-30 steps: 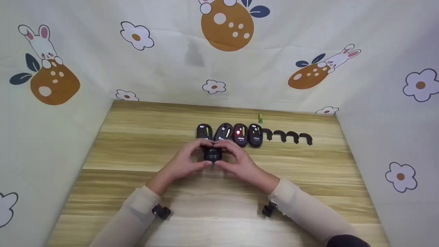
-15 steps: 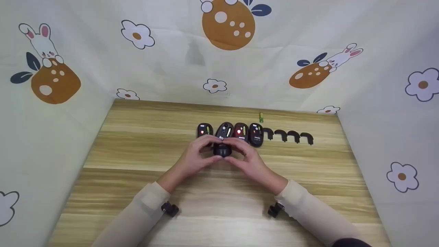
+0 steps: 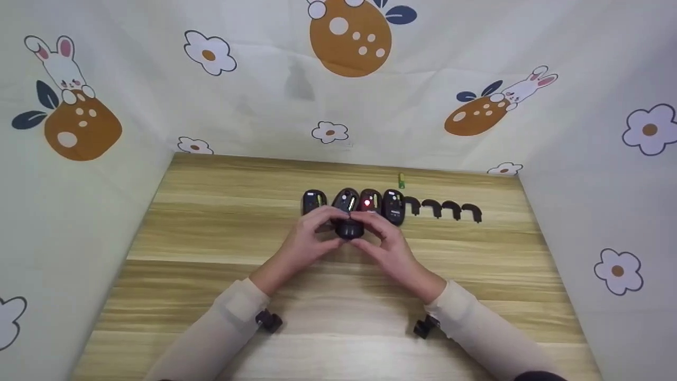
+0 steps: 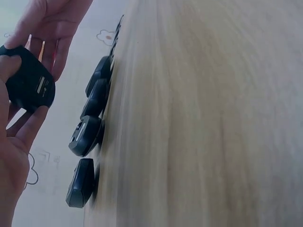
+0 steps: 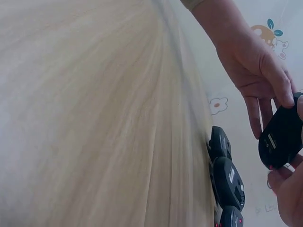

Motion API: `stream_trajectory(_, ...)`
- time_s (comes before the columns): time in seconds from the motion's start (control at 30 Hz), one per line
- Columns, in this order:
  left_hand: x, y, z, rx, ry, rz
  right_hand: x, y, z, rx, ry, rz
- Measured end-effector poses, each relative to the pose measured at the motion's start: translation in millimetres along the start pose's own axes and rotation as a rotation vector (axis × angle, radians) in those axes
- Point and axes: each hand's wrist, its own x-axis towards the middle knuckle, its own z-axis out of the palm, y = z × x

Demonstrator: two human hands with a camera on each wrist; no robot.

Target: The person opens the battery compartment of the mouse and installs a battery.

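Note:
A dark computer mouse (image 3: 349,229) is held between the fingertips of both hands, raised over the table. My left hand (image 3: 305,239) grips it from the left, thumb at its near side and fingers at its far side. From the right, my right hand (image 3: 389,242) holds it the same way. In the left wrist view, the held mouse (image 4: 33,82) shows a small white label on its dark shell. The right wrist view shows this mouse (image 5: 283,135) with a red glow at its lower edge. The fingers cover part of it.
Several mice (image 3: 393,206) lie belly up in a row behind the hands, batteries showing in some; one (image 3: 368,202) glows red. Curved black covers (image 3: 431,208) continue the row rightward. A yellow-green battery (image 3: 401,180) lies behind. Patterned cloth (image 3: 254,106) walls surround the wooden table (image 3: 211,211).
Both hands have moved right and slightly away from the body with the mouse, which stays between them. The row of mice, the covers and the loose battery keep their places.

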Motion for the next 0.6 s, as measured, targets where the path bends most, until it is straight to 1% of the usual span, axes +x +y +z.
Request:
stream_trajectory(0.13,1.8,2.7,2.1,0.004,-0.002,0.003,1.3,-0.6,2.2,-0.065,0.051,-0.068)
stream_trajectory(0.27,4.0,5.3,3.5,0.009,0.0,0.005,1.3,0.4,2.9,-0.103,0.095,-0.092)
stream_trajectory(0.43,5.5,6.9,5.4,0.012,0.007,0.004,0.4,1.4,-1.1,-0.12,0.095,-0.071)
stream_trajectory(0.6,6.0,7.4,7.8,-0.042,0.001,-0.027,-0.3,3.8,-4.3,-0.023,0.059,-0.012)
